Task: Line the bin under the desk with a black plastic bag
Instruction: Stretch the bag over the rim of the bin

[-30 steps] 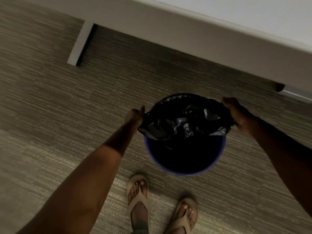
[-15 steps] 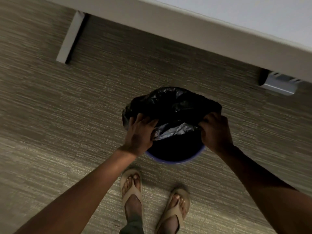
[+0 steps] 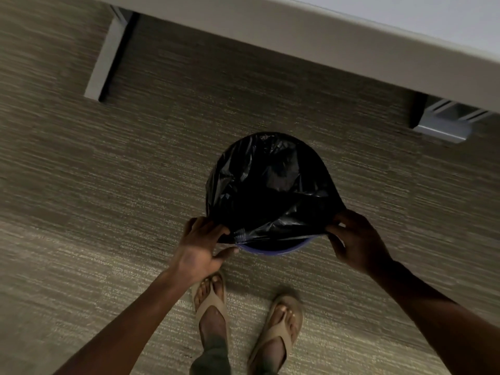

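A: Where do the hands sit?
B: Left hand [image 3: 198,251] pinches the black bag [image 3: 266,185] hem at the bin's near-left; right hand [image 3: 354,239] grips it near-right.
A: What remains?
B: The near bin rim [image 3: 273,250], uncovered, lies between them, under the taut hem; the bin stands before the desk [image 3: 324,44].

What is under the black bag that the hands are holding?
A bin: only its purple near rim shows below the black bag, between the left hand and right hand. The bag hides the rest of the rim, the walls and the inside.
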`<action>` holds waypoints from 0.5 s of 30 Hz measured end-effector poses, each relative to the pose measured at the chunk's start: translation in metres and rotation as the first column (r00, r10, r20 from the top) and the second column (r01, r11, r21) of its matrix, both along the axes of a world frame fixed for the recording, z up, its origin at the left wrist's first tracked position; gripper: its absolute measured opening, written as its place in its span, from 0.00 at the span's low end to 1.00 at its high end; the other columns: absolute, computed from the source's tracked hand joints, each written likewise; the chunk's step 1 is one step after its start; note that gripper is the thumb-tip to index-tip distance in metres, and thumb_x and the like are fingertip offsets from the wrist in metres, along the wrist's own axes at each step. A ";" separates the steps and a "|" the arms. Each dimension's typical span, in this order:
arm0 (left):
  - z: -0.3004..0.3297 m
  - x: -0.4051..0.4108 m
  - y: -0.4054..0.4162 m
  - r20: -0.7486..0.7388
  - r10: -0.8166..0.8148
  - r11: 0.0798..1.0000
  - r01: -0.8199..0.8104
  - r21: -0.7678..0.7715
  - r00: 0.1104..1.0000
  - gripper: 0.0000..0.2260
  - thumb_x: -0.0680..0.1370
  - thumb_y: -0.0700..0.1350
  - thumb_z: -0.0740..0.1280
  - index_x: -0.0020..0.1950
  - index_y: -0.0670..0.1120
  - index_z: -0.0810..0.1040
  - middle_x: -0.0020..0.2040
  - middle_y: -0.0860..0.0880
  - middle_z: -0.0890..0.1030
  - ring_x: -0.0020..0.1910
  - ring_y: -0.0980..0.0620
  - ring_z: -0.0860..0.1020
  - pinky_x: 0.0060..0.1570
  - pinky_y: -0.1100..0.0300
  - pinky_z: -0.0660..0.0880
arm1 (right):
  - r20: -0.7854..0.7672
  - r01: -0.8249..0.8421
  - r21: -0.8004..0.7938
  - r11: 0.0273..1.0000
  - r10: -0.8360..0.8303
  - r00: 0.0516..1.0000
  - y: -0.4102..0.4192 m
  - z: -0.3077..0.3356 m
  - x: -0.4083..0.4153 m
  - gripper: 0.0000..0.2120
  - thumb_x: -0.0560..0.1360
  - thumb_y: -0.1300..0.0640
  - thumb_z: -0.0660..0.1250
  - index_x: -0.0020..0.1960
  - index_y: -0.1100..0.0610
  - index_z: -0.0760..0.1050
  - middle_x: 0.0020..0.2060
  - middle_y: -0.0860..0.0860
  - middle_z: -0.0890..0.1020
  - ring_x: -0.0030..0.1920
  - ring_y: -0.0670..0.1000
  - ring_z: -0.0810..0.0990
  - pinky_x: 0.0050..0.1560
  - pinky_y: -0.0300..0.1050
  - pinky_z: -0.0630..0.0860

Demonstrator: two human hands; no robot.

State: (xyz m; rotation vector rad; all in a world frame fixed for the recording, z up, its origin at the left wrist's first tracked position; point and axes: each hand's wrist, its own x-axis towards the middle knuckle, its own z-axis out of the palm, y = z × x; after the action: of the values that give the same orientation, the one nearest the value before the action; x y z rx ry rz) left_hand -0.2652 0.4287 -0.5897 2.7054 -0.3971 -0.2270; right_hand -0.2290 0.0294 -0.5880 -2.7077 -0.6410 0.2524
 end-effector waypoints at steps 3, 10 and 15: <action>-0.004 0.005 -0.003 0.019 0.032 0.999 -0.031 -0.019 0.999 0.20 0.77 0.66 0.66 0.51 0.49 0.80 0.44 0.52 0.82 0.50 0.46 0.78 0.59 0.46 0.73 | 0.005 -0.066 -0.007 0.998 0.066 0.998 0.000 -0.012 -0.008 0.11 0.71 0.62 0.75 0.53 0.57 0.85 0.53 0.57 0.83 0.53 0.60 0.83 0.53 0.53 0.79; -0.012 0.014 0.000 -0.004 -0.015 1.000 0.015 0.024 1.000 0.19 0.74 0.63 0.69 0.51 0.49 0.74 0.38 0.53 0.78 0.46 0.46 0.76 0.57 0.48 0.72 | -0.181 -0.329 -0.302 0.895 0.285 0.941 0.003 -0.021 -0.013 0.26 0.72 0.54 0.73 0.70 0.44 0.76 0.76 0.56 0.72 0.79 0.63 0.65 0.73 0.73 0.65; -0.018 0.009 -0.002 0.041 0.028 1.000 -0.029 0.013 0.999 0.21 0.73 0.64 0.70 0.52 0.48 0.75 0.39 0.53 0.79 0.49 0.46 0.76 0.60 0.49 0.70 | -0.295 -0.387 -0.496 0.777 0.269 0.917 0.016 -0.012 -0.008 0.45 0.59 0.56 0.83 0.74 0.48 0.74 0.77 0.59 0.72 0.78 0.66 0.66 0.71 0.81 0.60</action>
State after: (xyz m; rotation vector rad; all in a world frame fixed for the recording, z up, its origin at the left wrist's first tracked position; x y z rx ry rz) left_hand -0.2562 0.4269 -0.6076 2.7305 -0.3702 -0.1666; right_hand -0.2367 0.0459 -0.5999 -3.0073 -1.1280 0.9324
